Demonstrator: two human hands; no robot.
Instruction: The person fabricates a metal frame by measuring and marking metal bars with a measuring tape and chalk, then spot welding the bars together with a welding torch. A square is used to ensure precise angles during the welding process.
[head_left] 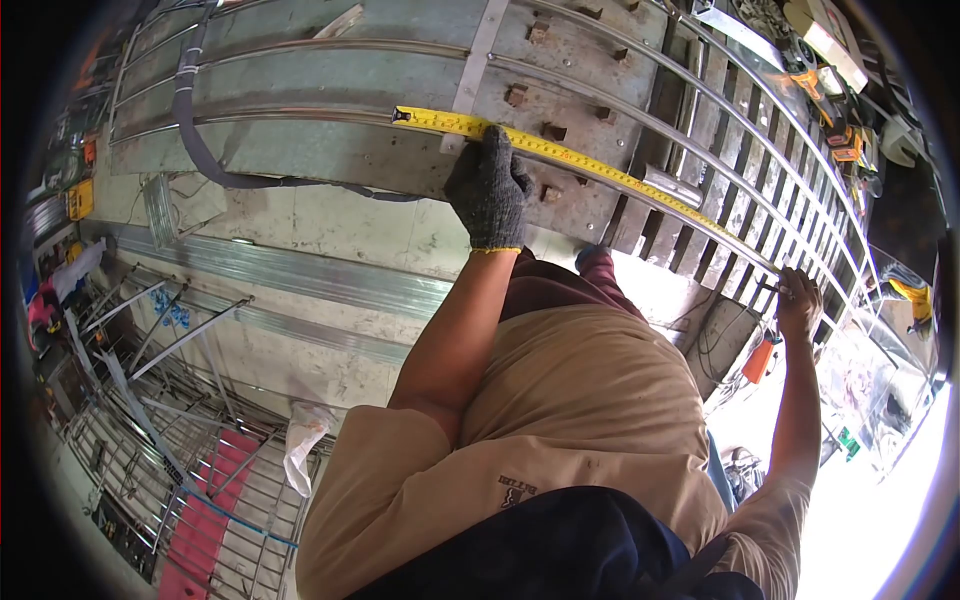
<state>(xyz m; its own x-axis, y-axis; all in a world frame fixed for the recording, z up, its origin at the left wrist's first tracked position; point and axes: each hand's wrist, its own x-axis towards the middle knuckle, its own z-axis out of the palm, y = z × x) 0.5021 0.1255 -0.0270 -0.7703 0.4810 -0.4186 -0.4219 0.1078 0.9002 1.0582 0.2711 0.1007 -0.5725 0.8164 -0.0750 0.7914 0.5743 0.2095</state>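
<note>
A yellow tape measure [585,163] lies stretched along a long metal bar, its dark-tipped end beyond my left hand. My left hand [488,190], in a dark grey knitted glove with a yellow cuff, is closed on the tape near that end, beside a flat metal crosspiece [480,55]. At the tape's far right end is my bare right hand [800,302], its fingers closed round a small metallic thing too small to make out. The curved metal bars [620,105] run over a worn metal surface with square holes.
A grey hose [190,125] hangs over the bars at upper left. Metal profiles [300,275] lie on the floor, with welded racks [200,440] at lower left. Power tools [845,140] stand at upper right. An orange object [760,360] is below my right hand.
</note>
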